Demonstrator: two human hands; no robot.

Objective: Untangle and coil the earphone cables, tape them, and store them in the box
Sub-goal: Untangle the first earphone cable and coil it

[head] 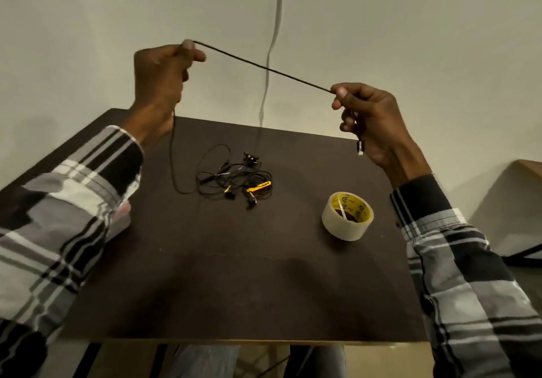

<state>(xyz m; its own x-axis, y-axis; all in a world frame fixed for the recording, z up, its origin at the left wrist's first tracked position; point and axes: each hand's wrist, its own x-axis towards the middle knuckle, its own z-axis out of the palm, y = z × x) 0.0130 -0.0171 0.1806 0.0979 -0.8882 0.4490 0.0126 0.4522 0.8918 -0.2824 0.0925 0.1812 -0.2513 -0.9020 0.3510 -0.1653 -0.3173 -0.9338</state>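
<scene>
Lower right of centre: tape roll [347, 216] on the table [234, 275]. Centre: tangled earphones [237, 179]. Upper frame: left hand [164, 75] and right hand [369, 114] each pinch the black cable [264, 67], taut between them (draw slack gently; avoid tightening knots). No box visible.

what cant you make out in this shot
Head view only:
- Storage box: not in frame.
- Cable tangle: too small and knotted to count earphone sets.
- Black cable inside left hand and right hand: fingers hide it.
- Tape roll: loose end too small to find.
</scene>
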